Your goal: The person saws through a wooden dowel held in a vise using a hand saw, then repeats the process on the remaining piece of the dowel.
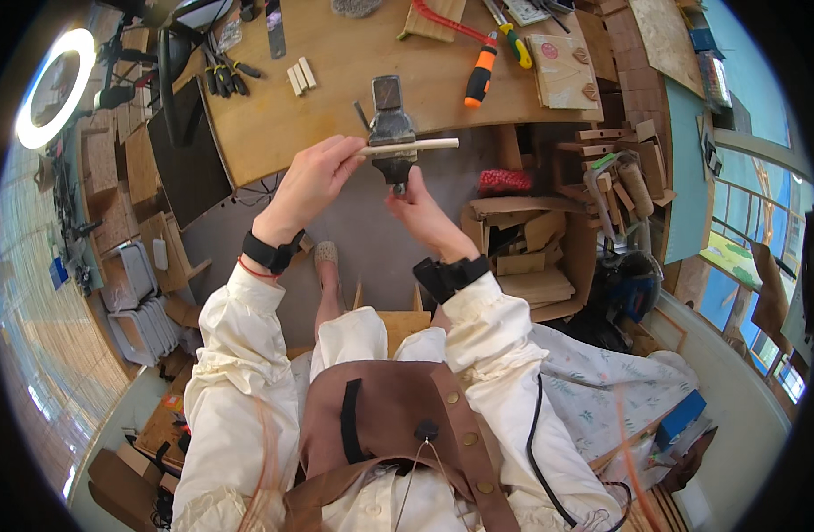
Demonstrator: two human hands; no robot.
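A dark metal bench vise [389, 106] is mounted at the front edge of the wooden workbench [292, 115]. A pale slim wooden stick [434, 144] lies crosswise at its jaws, sticking out to the right. My left hand [323, 177] pinches the stick's left end between thumb and fingers. My right hand [420, 213] has its fingers closed at the bottom of the vise, around the screw end, which is partly hidden by them.
On the bench are an orange-handled saw [481, 75], a yellow-green tool [513, 44], several pliers [223, 73], short wood pieces [301, 78] and boards [562, 75]. A ring light [57, 89] stands left. A cardboard box of offcuts [522, 275] is below right.
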